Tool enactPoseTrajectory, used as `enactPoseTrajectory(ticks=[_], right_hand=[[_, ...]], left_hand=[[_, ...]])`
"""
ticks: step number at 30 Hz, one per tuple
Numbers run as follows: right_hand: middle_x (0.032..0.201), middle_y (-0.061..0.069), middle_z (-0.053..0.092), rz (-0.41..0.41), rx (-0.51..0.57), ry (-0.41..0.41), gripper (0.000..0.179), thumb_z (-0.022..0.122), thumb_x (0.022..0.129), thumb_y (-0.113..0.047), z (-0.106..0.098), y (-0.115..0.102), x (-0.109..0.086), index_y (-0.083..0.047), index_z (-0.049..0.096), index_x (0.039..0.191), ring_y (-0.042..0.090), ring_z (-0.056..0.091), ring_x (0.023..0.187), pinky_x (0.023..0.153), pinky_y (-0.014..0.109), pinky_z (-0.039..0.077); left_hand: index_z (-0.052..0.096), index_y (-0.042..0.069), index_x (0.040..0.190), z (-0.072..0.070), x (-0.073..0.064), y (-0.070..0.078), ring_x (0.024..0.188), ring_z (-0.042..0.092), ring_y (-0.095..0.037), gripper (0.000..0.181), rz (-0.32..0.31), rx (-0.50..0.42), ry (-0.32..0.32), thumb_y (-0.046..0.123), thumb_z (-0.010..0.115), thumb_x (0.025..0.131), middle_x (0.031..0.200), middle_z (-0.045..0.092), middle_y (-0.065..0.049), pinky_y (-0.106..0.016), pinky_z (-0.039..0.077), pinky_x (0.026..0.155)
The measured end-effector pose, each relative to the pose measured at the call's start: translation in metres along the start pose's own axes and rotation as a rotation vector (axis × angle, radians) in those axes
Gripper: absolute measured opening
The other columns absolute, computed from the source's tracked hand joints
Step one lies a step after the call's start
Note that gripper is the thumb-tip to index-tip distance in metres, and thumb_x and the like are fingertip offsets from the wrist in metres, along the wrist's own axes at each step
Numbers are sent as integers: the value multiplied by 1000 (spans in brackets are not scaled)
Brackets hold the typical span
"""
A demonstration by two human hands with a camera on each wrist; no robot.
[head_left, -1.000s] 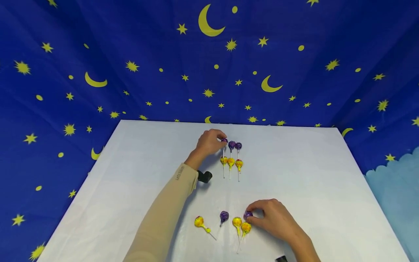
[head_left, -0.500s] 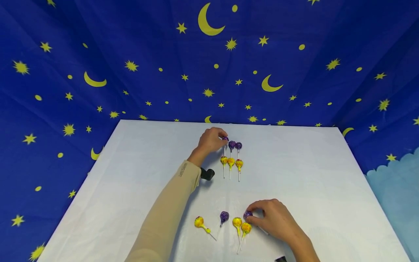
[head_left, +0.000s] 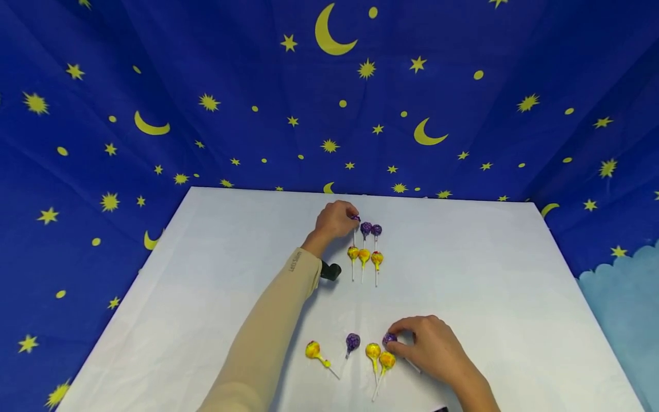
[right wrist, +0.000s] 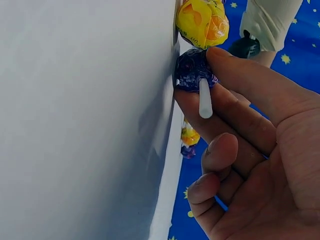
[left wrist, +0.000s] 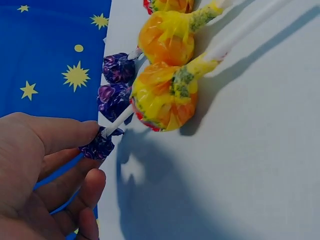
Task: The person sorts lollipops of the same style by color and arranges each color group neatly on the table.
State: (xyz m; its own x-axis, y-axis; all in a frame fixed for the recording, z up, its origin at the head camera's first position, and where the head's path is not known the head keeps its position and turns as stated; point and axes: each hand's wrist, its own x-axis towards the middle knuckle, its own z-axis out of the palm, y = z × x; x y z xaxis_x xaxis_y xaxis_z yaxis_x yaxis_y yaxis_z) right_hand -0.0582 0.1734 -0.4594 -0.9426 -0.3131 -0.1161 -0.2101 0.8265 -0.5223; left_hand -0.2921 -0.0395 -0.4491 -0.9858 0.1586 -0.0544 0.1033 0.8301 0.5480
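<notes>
My left hand (head_left: pixel 333 220) pinches the head of a purple-wrapped lollipop (left wrist: pixel 98 147) between thumb and fingertips at the far side of the table. Its stick points toward a yellow lollipop (head_left: pixel 353 253). Two more purple lollipops, one of them this one (head_left: pixel 366 228), lie just to the right. Three yellow lollipops sit in a row below them, sticks toward me. Nearer the front, my right hand (head_left: pixel 432 348) grips another purple lollipop (right wrist: pixel 192 70) by its head. Beside that lie two yellow lollipops with crossing sticks, including this yellow lollipop (head_left: pixel 373 351).
A loose purple lollipop (head_left: pixel 352 342) and a tilted yellow lollipop (head_left: pixel 313 349) lie front centre on the white table (head_left: pixel 489 274). Behind the table hangs a blue curtain (head_left: pixel 247 68) with moons and stars. A black wrist device (head_left: pixel 330 271) juts from the left sleeve.
My left hand has shifted slightly right with its purple lollipop, bringing it closer to the purple ones beside it. The right hand keeps its hold, and its lollipop's stick now shows under the hand.
</notes>
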Motion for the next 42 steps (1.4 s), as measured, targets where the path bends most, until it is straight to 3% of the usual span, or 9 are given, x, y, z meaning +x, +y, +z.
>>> enactPoseTrajectory(ticks=[10,19,34,42], right_hand=[[81,-25,62,-17,-19,26,16,82,71,-43,0,1,-1,-37,73,83,0,41,56,61,26,39],[82,-25,62,-11,-12,23,16,82,72,-42,0,1,-1,-36,74,84,-1,42,59,64,28,40],[81,-25,63,-15,-12,46,16,83,71,-40,1,3,-3,-35,74,84,0,42,57,63,28,39],[80,-24,62,-8,3,42,16,83,71,-39,2,1,-1,-34,74,84,2,40,56,65,30,37]], left_hand=[[73,19,105,7,1,1,85,59,-14,22,-18,17,-40,26,74,84,94,67,5,-33,46,76],[71,18,108,10,1,-5,86,60,-15,25,-22,-23,-55,27,74,84,96,68,3,-35,47,79],[69,16,113,11,-1,-4,89,61,-16,30,5,-63,-28,29,72,86,98,68,3,-36,46,80],[69,15,113,6,-2,-8,89,60,-16,29,-14,-82,-12,29,70,88,99,67,2,-35,45,81]])
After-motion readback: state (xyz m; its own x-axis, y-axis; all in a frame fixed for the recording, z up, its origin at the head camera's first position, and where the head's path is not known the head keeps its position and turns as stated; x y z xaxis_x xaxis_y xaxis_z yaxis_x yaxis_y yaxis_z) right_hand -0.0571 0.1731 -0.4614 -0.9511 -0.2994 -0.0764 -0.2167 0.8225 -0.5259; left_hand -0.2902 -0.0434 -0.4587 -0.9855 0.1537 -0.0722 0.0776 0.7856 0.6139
